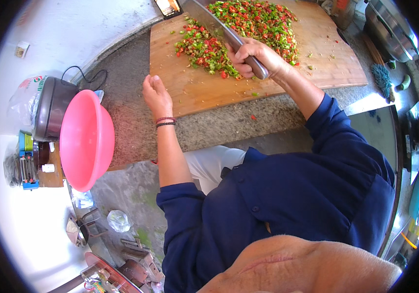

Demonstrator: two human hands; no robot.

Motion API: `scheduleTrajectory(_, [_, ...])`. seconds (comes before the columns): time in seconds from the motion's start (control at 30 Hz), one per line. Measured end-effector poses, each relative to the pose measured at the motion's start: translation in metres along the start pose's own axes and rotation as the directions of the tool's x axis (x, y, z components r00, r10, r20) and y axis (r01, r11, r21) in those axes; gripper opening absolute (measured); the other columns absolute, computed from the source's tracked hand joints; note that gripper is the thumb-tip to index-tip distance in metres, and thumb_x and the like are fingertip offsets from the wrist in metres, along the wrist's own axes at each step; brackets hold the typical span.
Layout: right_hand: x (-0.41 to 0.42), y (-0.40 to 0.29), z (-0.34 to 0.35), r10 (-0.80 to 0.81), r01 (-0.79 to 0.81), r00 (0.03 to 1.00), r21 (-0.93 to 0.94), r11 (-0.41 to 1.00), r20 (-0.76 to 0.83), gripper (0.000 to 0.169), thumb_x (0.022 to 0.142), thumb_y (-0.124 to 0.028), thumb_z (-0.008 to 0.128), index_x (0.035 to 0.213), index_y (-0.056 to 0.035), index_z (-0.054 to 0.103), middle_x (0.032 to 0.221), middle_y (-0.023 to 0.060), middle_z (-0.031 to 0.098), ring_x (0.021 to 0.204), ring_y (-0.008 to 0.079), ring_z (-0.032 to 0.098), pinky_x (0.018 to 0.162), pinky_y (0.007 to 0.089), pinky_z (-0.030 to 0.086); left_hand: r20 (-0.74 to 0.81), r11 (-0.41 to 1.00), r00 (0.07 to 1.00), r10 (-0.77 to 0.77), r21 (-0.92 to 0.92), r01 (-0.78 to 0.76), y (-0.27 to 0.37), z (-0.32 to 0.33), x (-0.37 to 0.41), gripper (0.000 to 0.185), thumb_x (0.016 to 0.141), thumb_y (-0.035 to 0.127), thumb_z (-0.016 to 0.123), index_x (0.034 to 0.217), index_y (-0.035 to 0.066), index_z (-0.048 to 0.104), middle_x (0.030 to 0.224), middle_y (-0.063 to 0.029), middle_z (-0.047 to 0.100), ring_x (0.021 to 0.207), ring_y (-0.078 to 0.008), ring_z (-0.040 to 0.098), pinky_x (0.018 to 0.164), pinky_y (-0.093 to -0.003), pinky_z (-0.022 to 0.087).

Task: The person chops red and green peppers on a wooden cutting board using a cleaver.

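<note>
My right hand (255, 58) grips the brown wooden handle of a kitchen cleaver (216, 26), its broad blade slanting up and left over chopped peppers. These red and green chopped peppers (255, 22) cover much of the wooden cutting board (202, 97), seeds scattered around them. My left hand (158, 94), with two beaded bracelets at the wrist, is at the board's left edge with nothing in it. Its fingers are loosely bent and the palm is turned partly inward; whether it touches the board cannot be told.
A pink plastic basin (84, 141) sits tilted on the left of the stone counter (238, 128), against a dark appliance (53, 108) with a cord. A phone (168, 8) leans at the wall behind the board. To the right are a metal pot (392, 31) and a teal-headed brush (381, 78).
</note>
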State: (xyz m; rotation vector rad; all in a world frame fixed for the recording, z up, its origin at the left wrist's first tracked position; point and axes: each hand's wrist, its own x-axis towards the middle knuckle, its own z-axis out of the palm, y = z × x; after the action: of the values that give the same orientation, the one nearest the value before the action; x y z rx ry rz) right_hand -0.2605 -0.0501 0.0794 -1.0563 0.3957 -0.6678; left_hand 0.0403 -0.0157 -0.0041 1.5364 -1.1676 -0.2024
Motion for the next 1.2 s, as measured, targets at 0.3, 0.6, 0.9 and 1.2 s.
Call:
scheduleTrajectory(0.3, [0.012,0.01,-0.014,0.179,-0.158,0.977,0.173,0.972,-0.114,0.013,0.08,-0.015,0.051,0.08,-0.0093,0.04,0.064,-0.0004,0.039,0.05,0.0098,0.038,0.042,0.026,0.031,0.004,0.998,1.0,-0.005,0.066,0.004,0.002,0.001,-0.001,0.042,0.094,0.028,0.052,0.119,-0.006,0.05,0.113,-0.0239,0.058,0.103,-0.0313,0.059,0.091,-0.0376,0.045])
scheduleTrajectory(0.6, [0.0,-0.003,0.006,0.007,-0.007,1.0,0.062,0.998,-0.012,0.016,0.078,-0.016,0.053,0.087,-0.007,0.042,0.064,-0.0009,0.04,0.048,0.0083,0.038,0.04,0.0246,0.03,-0.003,1.0,1.0,-0.002,0.018,0.002,0.004,0.0,-0.001,0.042,0.094,0.027,0.051,0.12,-0.006,0.05,0.114,-0.0243,0.057,0.105,-0.0307,0.058,0.091,-0.0376,0.045])
scheduleTrajectory(0.9, [0.013,0.011,0.004,0.154,-0.143,0.983,0.117,0.983,-0.099,0.013,0.078,-0.013,0.053,0.077,-0.0079,0.041,0.063,0.0008,0.041,0.046,0.0097,0.038,0.039,0.025,0.03,0.011,0.999,0.999,-0.036,0.023,0.035,0.0,0.001,-0.001,0.042,0.094,0.027,0.052,0.12,-0.006,0.05,0.11,-0.0225,0.059,0.104,-0.0312,0.058,0.091,-0.0377,0.044])
scheduleTrajectory(1.2, [0.013,0.013,0.011,0.194,-0.191,0.981,0.097,0.977,-0.021,0.011,0.078,-0.011,0.053,0.079,-0.0078,0.042,0.06,0.0004,0.04,0.046,0.0098,0.04,0.038,0.0255,0.03,-0.01,0.999,1.0,0.01,0.039,-0.009,0.006,0.0,-0.002,0.042,0.094,0.028,0.051,0.12,-0.006,0.05,0.111,-0.0225,0.059,0.102,-0.0317,0.058,0.09,-0.0386,0.044])
